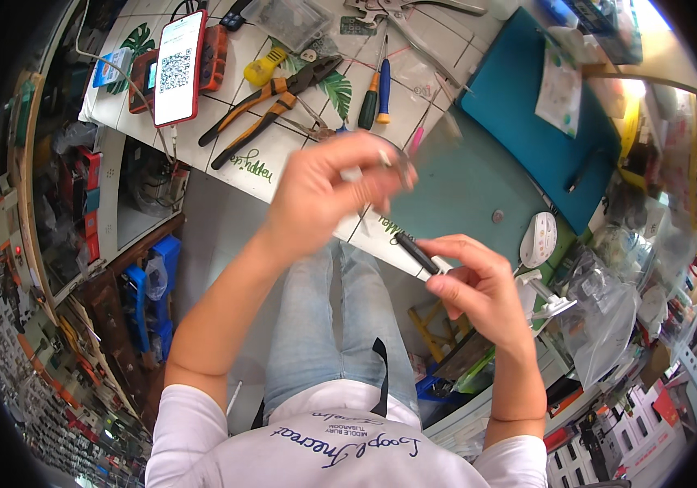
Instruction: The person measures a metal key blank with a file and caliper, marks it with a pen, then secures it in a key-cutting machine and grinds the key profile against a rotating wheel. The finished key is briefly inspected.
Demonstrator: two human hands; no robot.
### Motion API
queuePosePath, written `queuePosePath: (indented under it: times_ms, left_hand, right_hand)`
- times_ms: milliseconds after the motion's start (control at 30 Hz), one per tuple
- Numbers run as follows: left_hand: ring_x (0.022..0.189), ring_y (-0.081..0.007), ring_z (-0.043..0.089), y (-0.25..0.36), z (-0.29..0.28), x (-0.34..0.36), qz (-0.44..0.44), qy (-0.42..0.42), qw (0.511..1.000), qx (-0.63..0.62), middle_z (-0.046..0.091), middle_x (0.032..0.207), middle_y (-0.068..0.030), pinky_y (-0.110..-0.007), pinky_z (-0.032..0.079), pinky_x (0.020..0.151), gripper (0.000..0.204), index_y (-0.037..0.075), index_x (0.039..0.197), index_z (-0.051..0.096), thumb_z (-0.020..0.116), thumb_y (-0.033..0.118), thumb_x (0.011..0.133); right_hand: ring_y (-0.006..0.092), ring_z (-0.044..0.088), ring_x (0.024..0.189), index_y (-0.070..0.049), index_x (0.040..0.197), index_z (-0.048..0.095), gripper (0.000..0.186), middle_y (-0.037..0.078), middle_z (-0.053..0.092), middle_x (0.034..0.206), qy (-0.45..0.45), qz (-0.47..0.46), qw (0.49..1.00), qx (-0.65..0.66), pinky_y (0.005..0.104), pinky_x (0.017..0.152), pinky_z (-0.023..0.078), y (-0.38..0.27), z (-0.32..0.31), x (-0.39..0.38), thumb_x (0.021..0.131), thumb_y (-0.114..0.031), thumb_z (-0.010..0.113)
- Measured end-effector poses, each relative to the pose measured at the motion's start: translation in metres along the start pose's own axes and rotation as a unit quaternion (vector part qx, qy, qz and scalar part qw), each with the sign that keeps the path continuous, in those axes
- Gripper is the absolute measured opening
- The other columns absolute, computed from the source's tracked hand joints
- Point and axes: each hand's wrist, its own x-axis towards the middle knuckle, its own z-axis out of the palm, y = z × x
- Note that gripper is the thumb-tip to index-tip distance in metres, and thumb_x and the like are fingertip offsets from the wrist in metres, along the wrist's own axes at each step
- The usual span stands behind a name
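My left hand point(340, 183) is raised over the tiled worktop's front point(247, 183), smeared by motion, its fingers curled on a small item, partly dark and partly pale, that I cannot make out. Lower and to the right, my right hand point(479, 285) grips a black pen-like tool point(413, 250) between thumb and fingers, angled toward the upper left. Above my left hand lie large orange-and-black pliers point(243, 114), a green-handled screwdriver point(369, 110), a blue-handled one point(383, 98) and a slim pink-handled tool point(418, 137).
A phone point(176, 69) on an orange case, a yellow screwdriver point(259, 69), a clear parts box point(291, 20) and metal pliers point(405, 32) occupy the back. Right are a teal laptop point(511, 81) and a white mouse point(540, 240). Shelves point(80, 203) and plastic bags point(601, 317) crowd both sides.
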Motion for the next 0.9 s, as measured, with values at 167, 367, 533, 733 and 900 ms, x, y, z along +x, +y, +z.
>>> queuePosePath:
  times_ms: [167,367,533,733,900]
  left_hand:
    - [0.081,-0.0119,0.054,-0.030,0.040,0.010,0.088,0.029,0.995,-0.026,0.056,0.086,-0.0047,-0.026,0.044,0.071,0.009,0.001,0.085,0.060,0.057,0.006,0.079]
    - [0.077,-0.0198,0.054,-0.035,0.060,-0.006,0.109,-0.017,0.993,0.043,0.056,0.079,-0.0088,-0.028,0.041,0.067,0.014,0.000,0.075,0.059,0.062,0.013,0.072]
    - [0.078,-0.0221,0.052,-0.016,0.084,-0.011,0.091,-0.029,0.989,0.111,0.053,0.070,-0.0029,-0.036,0.040,0.074,0.014,0.006,0.066,0.057,0.060,0.020,0.070]
    - [0.076,-0.0134,0.052,0.007,0.024,-0.029,0.295,0.203,0.932,-0.054,0.052,0.079,-0.0030,-0.031,0.039,0.082,0.012,0.005,0.081,0.057,0.058,0.017,0.080]
    - [0.080,-0.0079,0.055,0.057,-0.082,-0.186,0.272,0.304,0.907,-0.102,0.061,0.082,-0.0064,-0.021,0.042,0.070,0.014,-0.002,0.088,0.057,0.057,0.009,0.080]
  right_hand:
    - [0.0040,0.035,0.049,0.000,0.098,0.050,0.032,0.001,0.050,0.064,-0.007,0.006,1.000,-0.016,0.0186,0.046,0.032,0.015,0.022,0.000,0.072,-0.007,0.066]
    - [0.0096,0.053,0.055,0.003,0.087,0.050,0.017,0.008,0.059,0.065,-0.014,-0.078,0.980,-0.182,0.0212,0.050,0.040,0.021,0.030,-0.010,0.078,-0.009,0.058]
    - [0.0173,0.056,0.067,0.005,0.086,0.053,0.020,0.011,0.059,0.072,0.092,-0.144,0.985,-0.025,0.0271,0.059,0.044,0.071,0.021,-0.020,0.077,-0.011,0.058]
    - [0.0248,0.058,0.072,0.002,0.109,0.049,0.034,0.018,0.059,0.085,0.085,-0.289,0.836,-0.459,0.0337,0.067,0.046,0.016,0.019,0.031,0.085,-0.022,0.051]
    - [0.0246,0.058,0.080,-0.002,0.093,0.057,0.021,0.011,0.060,0.087,0.179,-0.408,0.690,-0.571,0.0347,0.072,0.045,-0.017,0.032,0.043,0.076,-0.015,0.059]
